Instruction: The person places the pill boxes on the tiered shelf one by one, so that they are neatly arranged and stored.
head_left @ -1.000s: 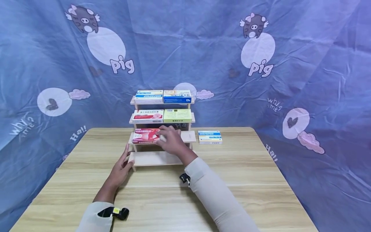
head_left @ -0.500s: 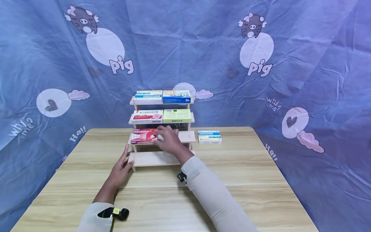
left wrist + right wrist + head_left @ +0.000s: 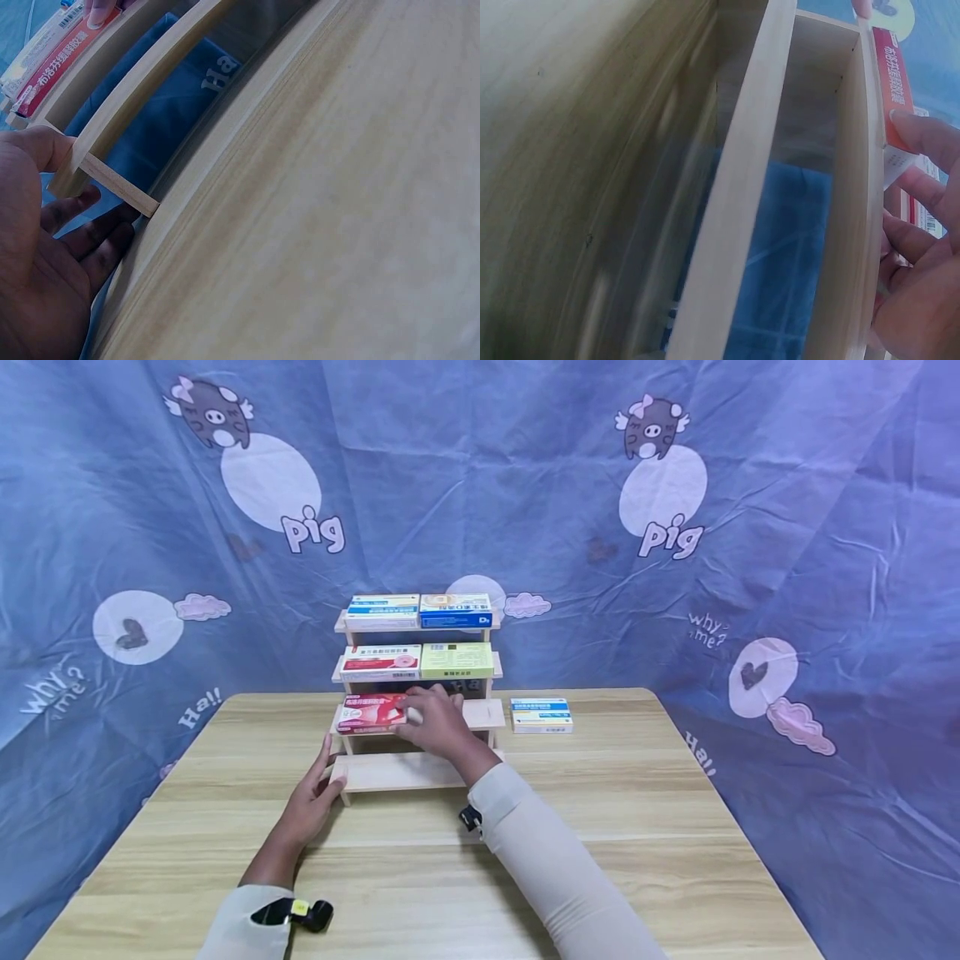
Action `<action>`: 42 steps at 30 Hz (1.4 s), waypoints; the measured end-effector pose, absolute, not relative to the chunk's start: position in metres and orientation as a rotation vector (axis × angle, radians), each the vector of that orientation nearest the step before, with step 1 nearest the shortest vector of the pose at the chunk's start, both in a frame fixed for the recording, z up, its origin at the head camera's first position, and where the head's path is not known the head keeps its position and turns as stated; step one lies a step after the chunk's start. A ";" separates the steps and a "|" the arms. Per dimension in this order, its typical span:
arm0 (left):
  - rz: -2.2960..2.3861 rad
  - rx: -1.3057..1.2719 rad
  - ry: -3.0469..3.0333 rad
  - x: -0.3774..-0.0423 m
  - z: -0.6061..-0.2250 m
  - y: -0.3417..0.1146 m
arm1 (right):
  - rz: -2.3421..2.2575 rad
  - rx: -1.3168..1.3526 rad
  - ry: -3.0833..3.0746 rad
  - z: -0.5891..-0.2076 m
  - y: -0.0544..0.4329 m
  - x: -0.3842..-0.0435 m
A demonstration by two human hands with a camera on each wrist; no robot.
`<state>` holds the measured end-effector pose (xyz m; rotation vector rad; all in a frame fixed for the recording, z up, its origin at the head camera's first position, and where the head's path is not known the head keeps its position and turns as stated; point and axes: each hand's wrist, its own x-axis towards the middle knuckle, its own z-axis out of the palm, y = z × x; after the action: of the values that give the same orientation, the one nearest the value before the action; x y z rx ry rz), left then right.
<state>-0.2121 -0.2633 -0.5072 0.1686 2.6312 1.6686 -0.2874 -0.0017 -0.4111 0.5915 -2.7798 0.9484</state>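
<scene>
A red medicine box point(image 3: 366, 714) lies at the left on the second-lowest step of a light wooden stepped rack point(image 3: 408, 772). My right hand point(image 3: 444, 725) pinches the box by its right end; the right wrist view has the thumb point(image 3: 913, 129) on its front face. My left hand point(image 3: 311, 800) grips the left end of the lowest step. In the left wrist view its thumb point(image 3: 49, 146) lies against the board's end, with the fingers below beside the support leg.
White-and-red point(image 3: 381, 662) and green point(image 3: 456, 661) boxes fill the step above. On top sit a white-blue box point(image 3: 383, 611) and a vitamin D box point(image 3: 456, 611). Another white-blue box point(image 3: 542, 716) lies on the table point(image 3: 600, 827) right of the rack. A blue curtain point(image 3: 480, 485) hangs behind.
The red box and my right hand have shifted slightly left along the step, mostly in the first half second. My left hand keeps its hold on the rack.
</scene>
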 end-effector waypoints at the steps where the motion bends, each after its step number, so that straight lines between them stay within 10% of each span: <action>1: 1.671 0.169 2.628 -0.212 -0.507 -0.263 | 0.953 0.587 -2.776 -0.411 -0.002 -0.287; 42: 1.669 0.145 2.612 -0.212 -0.509 -0.265 | 0.919 0.660 -2.511 -0.431 0.083 -0.255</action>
<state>-0.2124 -0.2646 -0.5088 0.1452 2.6123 1.6691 -0.2553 0.0833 -0.4305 0.6602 -2.5114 0.9189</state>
